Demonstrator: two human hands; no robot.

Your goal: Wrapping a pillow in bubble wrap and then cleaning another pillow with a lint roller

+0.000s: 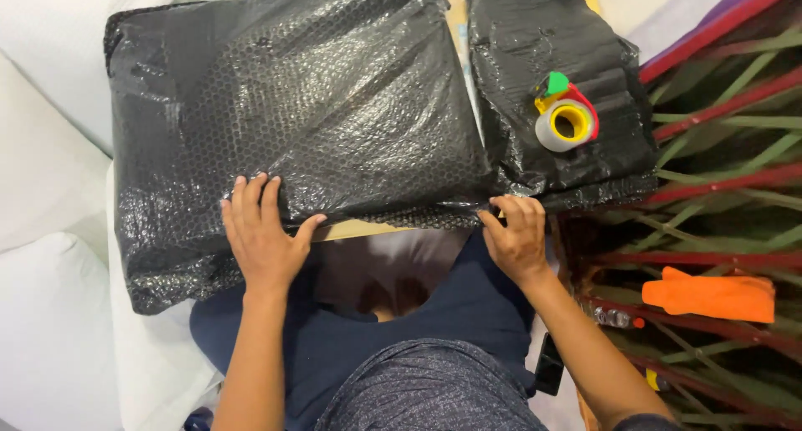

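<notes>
A large flat parcel wrapped in black bubble wrap (pixel 301 97) lies in front of me, over my lap. My left hand (pixel 261 235) rests flat on its near edge with the fingers spread. At the parcel's near right corner, my right hand (pixel 516 235) pinches the edge of the black wrap. A strip of brown cardboard (pixel 355 229) shows under the wrap between my hands. A second black-wrapped parcel (pixel 535 38) lies to the right. On it sits a tape dispenser (pixel 566 114) with a yellow core, red frame and green tip.
White cushions (pixel 50 189) lie on the left. On the right is a mat with red and green stripes (pixel 727 189), with an orange cloth (pixel 710 296) on it. A dark phone-like object (pixel 549 366) lies by my right forearm.
</notes>
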